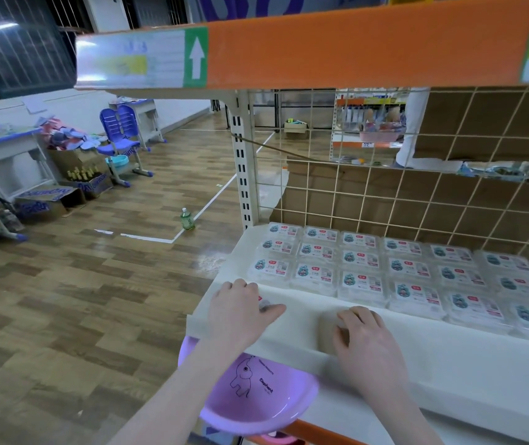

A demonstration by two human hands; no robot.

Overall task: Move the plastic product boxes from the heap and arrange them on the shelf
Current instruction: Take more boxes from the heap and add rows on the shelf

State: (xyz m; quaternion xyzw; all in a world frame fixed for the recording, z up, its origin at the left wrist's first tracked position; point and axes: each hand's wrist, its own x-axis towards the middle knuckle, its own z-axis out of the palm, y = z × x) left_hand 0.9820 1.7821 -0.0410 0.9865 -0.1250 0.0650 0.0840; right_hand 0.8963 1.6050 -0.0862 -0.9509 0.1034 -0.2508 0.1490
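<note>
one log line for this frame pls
left hand: grips box at shelf front | right hand: grips another | basin: below shelf edge

Bright indoor light, floor [212,261] glare, wide-angle edge bending, hands perhaps motion-blurred

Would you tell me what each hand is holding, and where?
Each hand, left hand and right hand, covers a plastic box on the shelf from above; whether either really grips cannot be told.
</note>
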